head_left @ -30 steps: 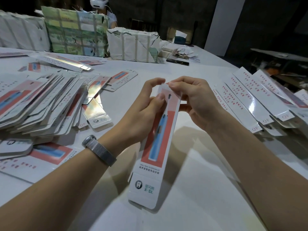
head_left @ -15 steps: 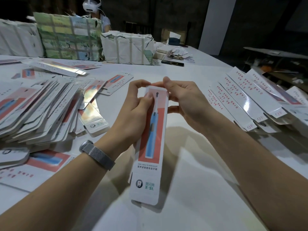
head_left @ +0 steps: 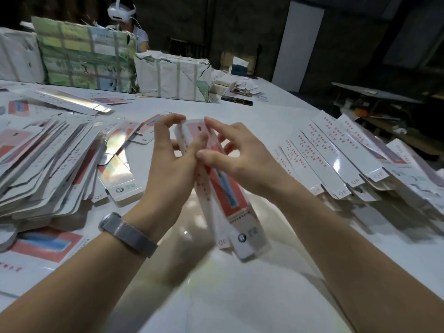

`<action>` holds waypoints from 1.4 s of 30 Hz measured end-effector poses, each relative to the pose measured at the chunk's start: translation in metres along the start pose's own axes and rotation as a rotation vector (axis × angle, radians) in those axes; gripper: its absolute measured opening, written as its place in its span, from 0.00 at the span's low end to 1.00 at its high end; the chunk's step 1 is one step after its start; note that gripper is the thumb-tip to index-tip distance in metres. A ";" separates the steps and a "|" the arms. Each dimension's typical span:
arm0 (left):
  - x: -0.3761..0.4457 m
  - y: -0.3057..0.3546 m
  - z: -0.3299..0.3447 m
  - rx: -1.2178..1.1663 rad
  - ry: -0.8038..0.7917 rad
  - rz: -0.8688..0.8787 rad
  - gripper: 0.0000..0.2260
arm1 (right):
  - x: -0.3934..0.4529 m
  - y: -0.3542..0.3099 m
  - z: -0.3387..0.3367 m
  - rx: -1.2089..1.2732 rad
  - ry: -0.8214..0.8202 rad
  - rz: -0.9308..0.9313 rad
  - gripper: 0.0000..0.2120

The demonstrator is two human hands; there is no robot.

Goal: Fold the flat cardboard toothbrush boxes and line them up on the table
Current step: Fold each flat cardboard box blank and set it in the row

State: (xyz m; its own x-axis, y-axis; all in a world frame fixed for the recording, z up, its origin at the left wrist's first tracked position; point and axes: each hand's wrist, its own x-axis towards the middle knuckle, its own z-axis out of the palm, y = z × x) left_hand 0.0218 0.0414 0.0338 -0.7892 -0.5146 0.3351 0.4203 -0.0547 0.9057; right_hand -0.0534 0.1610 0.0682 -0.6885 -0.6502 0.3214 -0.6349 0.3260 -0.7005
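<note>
Your left hand [head_left: 168, 164] grips the toothbrush box [head_left: 217, 188] near its top, thumb on the printed front and curled fingers behind, while your right hand [head_left: 236, 159] pinches the same top end from the other side, its forefinger reaching over the upper edge. You hold the box above the worktop [head_left: 240, 296], well off its surface, with the lower end pointing toward you and blurred. Straight below and in front of your forearms lies a broad bare stretch of white worktop, the widest open room in view. To your left, the stack of flat boxes [head_left: 43, 164] spreads right up to the near edge of the view, and one shiny blank [head_left: 120, 174] juts out toward your left wrist and its grey watch band [head_left: 127, 234]. To your right, the row of folded boxes [head_left: 348, 159] runs slantwise, its nearest ends close beside your right forearm. Behind, two wrapped bundles [head_left: 168, 75] stand along the far side, with a person in a white headset [head_left: 121, 14] beyond them. Compared with half a second ago, the box is no longer flat-faced toward you: it has turned so a white side panel with red print now shows beside the red front, its lower end has swung rightward, and your right fingers have spread wider.
</note>
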 end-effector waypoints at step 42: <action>0.015 -0.006 -0.021 0.861 -0.186 0.206 0.07 | -0.004 -0.004 -0.037 0.733 0.241 0.209 0.11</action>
State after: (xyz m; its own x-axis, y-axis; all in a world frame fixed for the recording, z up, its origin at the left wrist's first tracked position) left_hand 0.0171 0.0163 0.0282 -0.8264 -0.2929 0.4809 0.1398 0.7206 0.6791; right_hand -0.0607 0.1876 0.0935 -0.8777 -0.4317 0.2079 -0.1502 -0.1641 -0.9749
